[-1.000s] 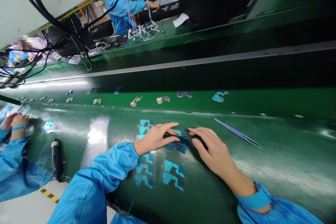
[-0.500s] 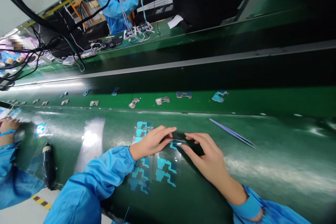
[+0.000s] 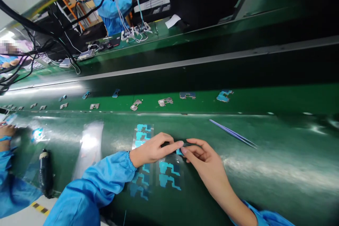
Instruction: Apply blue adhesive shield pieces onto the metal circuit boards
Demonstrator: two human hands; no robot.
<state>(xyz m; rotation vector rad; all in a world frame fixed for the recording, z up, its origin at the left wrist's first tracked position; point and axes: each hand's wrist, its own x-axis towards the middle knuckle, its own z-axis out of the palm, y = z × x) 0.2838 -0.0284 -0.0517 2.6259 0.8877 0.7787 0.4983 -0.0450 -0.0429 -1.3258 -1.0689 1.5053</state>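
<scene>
Over the sheets of blue stickers, my left hand (image 3: 156, 149) and my right hand (image 3: 202, 157) meet at a small thin circuit board (image 3: 179, 151). Fingers of both hands are closed at its edges and hide most of it; a bright blue patch shows between them. Below and behind my left wrist lies a clear sheet with blue board-shaped stickers (image 3: 143, 136). A second sheet with two large blue stickers (image 3: 169, 174) is just under my hands. To the right of my right hand, a pair of tweezers (image 3: 233, 133) rests on the green bench.
Several circuit boards (image 3: 165, 101) lie along the green strip beyond the bench, some blue-faced. Left are a clear plastic sheet (image 3: 90, 144), a black electric screwdriver-like tool (image 3: 46, 173) and a co-worker's hand (image 3: 6, 132). Another person in blue (image 3: 112, 9) is across the line.
My hands have drawn closer together around the board, and my left fingers now reach across it to the right fingertips. The view has shifted slightly.
</scene>
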